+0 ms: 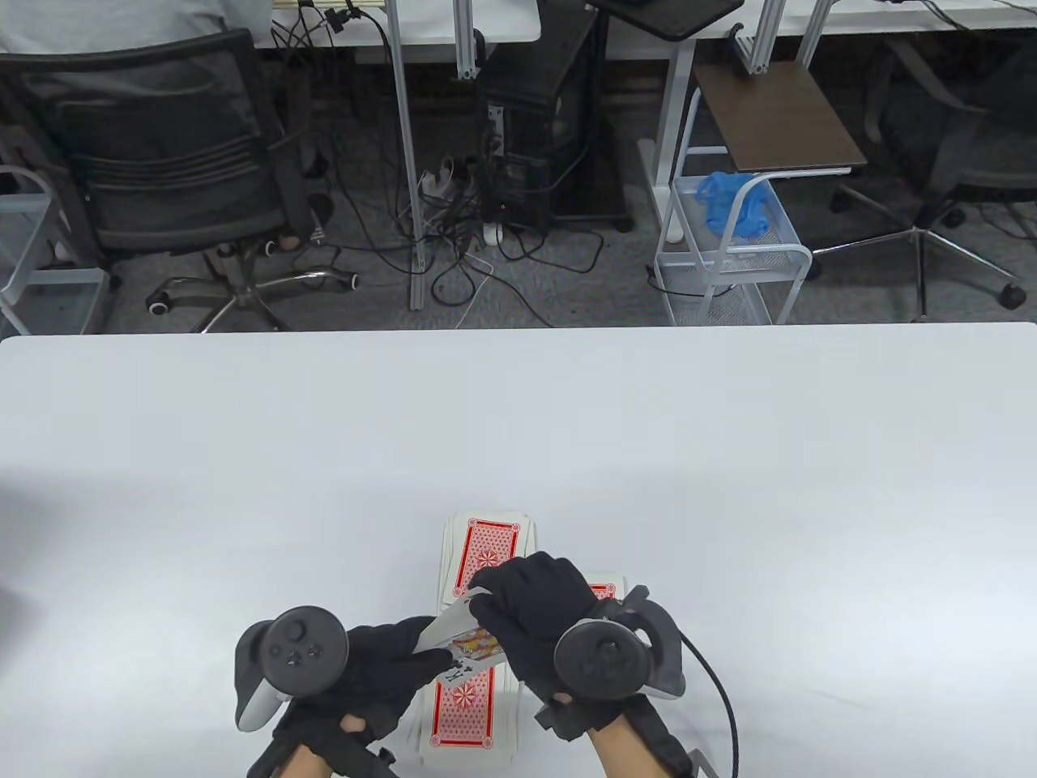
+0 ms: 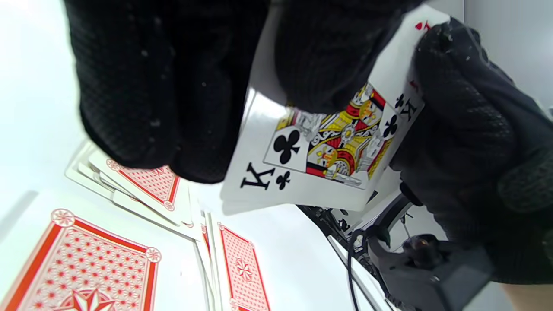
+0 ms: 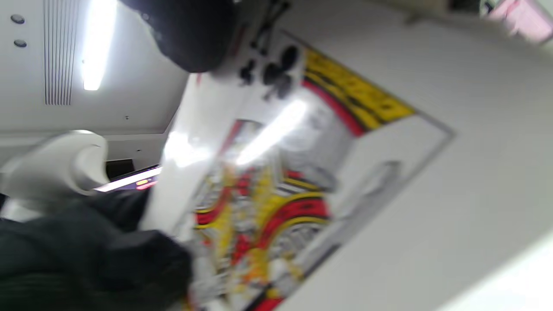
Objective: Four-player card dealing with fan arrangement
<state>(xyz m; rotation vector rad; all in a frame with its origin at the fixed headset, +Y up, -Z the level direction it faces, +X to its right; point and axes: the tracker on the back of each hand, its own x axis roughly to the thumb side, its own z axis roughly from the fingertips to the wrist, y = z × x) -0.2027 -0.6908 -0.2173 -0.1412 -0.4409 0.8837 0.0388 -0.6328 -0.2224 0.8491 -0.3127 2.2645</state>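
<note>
Low over the table's front edge, both gloved hands hold a thin packet of cards point(image 1: 468, 640) whose bottom face is the king of clubs point(image 2: 328, 147). My left hand point(image 1: 409, 652) grips its near end; my left fingers point(image 2: 173, 86) curl over the cards. The right hand point(image 1: 506, 596) pinches the far end, and its glove point(image 2: 466, 129) touches the king's corner. Three groups of red-backed cards lie face down: one just beyond the hands point(image 1: 486, 551), one under the packet point(image 1: 462, 713), and one mostly hidden behind the right hand point(image 1: 606, 585). In the blurred right wrist view the king point(image 3: 302, 172) fills the frame.
The white table point(image 1: 518, 421) stretches wide beyond the cards. A cable point(image 1: 721, 689) trails from the right hand's tracker. Past the far edge stand an office chair point(image 1: 162, 162), a wire cart point(image 1: 729, 243) and floor cables. Loosely fanned cards point(image 2: 147, 181) lie below the left hand.
</note>
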